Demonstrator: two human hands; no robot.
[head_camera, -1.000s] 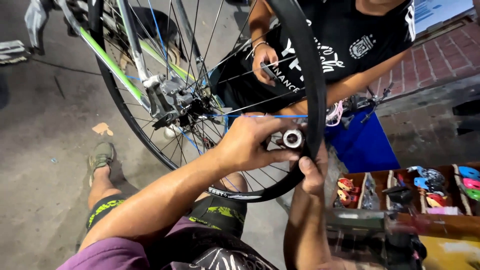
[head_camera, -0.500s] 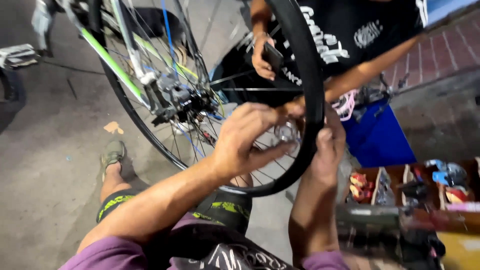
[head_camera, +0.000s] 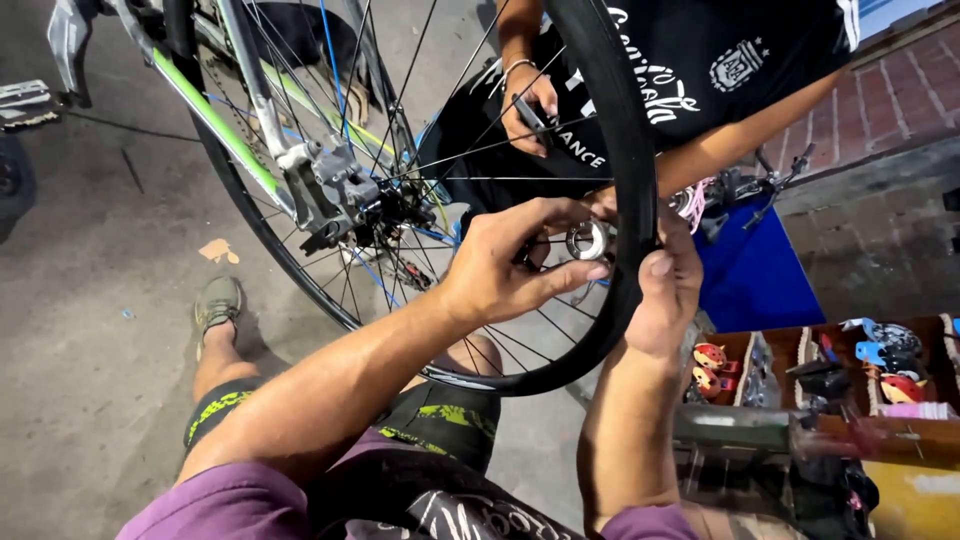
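**Both hands at the hub of a loose bicycle wheel**

The silver hub (head_camera: 588, 240) sits at the centre of a loose bicycle wheel (head_camera: 628, 200) held upright in the middle of the view, its black tyre running edge-on from the top of the frame down past the hands. The left hand (head_camera: 500, 265) reaches in from the left through the spokes and pinches the hub, thumb below and fingers curled over its top. The right hand (head_camera: 665, 290) is on the right side of the tyre, just beside the hub; its thumb presses against the tyre's sidewall and the fingers wrap round behind the rim, so it grips the wheel.

Left of the hub and farther away stands a bicycle with a green and silver frame (head_camera: 215, 120), its own mounted wheel and a disc brake caliper (head_camera: 335, 190) close behind the left hand. Beyond the loose wheel another person in a black shirt (head_camera: 720, 60) faces the wearer, one hand (head_camera: 528, 105) raised holding a small dark object. To the right lies a blue surface (head_camera: 760, 285), and near right a wooden tray (head_camera: 780, 345) holds small coloured parts. The wearer's shoe (head_camera: 217, 303) rests on the concrete ground at near left.
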